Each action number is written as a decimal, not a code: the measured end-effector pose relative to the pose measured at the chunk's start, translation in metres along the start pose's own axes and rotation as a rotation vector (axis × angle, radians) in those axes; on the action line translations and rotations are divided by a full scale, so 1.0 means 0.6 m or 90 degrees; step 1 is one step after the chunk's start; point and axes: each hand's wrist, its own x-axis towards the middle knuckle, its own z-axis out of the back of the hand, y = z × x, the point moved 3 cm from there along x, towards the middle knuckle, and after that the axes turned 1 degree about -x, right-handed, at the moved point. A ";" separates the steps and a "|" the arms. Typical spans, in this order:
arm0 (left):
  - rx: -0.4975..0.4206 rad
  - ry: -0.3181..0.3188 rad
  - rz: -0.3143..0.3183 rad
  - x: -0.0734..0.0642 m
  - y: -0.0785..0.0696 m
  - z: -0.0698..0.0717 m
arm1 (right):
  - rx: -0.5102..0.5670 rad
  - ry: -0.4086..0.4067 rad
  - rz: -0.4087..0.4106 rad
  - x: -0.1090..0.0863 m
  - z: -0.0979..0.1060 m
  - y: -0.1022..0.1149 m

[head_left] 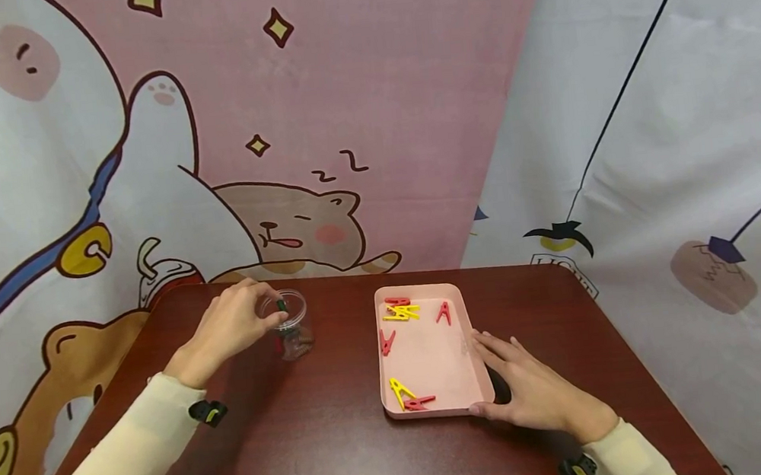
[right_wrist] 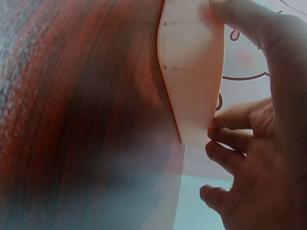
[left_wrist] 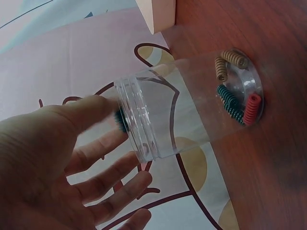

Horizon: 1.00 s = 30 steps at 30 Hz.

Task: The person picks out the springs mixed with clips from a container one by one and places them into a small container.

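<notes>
My left hand (head_left: 240, 318) pinches a green spring (head_left: 281, 305) between thumb and forefinger at the mouth of a clear jar (left_wrist: 168, 112). Its other fingers spread loosely beside the jar's rim in the left wrist view. On the jar's bottom lie two tan springs (left_wrist: 234, 59), dark green springs (left_wrist: 227, 97) and a red spring (left_wrist: 252, 109). My right hand (head_left: 535, 387) rests against the pink tray (head_left: 434, 362), its thumb at the near right corner and its fingers along the right side. In the right wrist view the fingertips (right_wrist: 217, 134) touch the tray's edge.
Inside the tray are red clips (head_left: 444, 313) and yellow clips (head_left: 400, 390), several in all. Jar and tray stand apart on a dark reddish-brown table (head_left: 333, 456). A cartoon-printed cloth (head_left: 369, 116) hangs behind the table's far edge.
</notes>
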 end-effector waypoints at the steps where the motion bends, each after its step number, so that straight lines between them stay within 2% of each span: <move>1: -0.001 0.002 0.003 0.000 0.000 0.000 | 0.000 0.000 0.000 0.000 0.000 0.000; 7: -0.006 0.004 0.015 0.000 0.000 -0.001 | 0.000 0.001 -0.003 -0.001 0.000 0.000; 15: 0.007 -0.003 0.004 0.001 0.002 -0.003 | 0.004 -0.003 0.000 -0.001 -0.001 0.000; 30: 0.019 -0.028 -0.021 -0.008 -0.011 0.001 | 0.000 -0.002 0.004 -0.001 -0.002 -0.003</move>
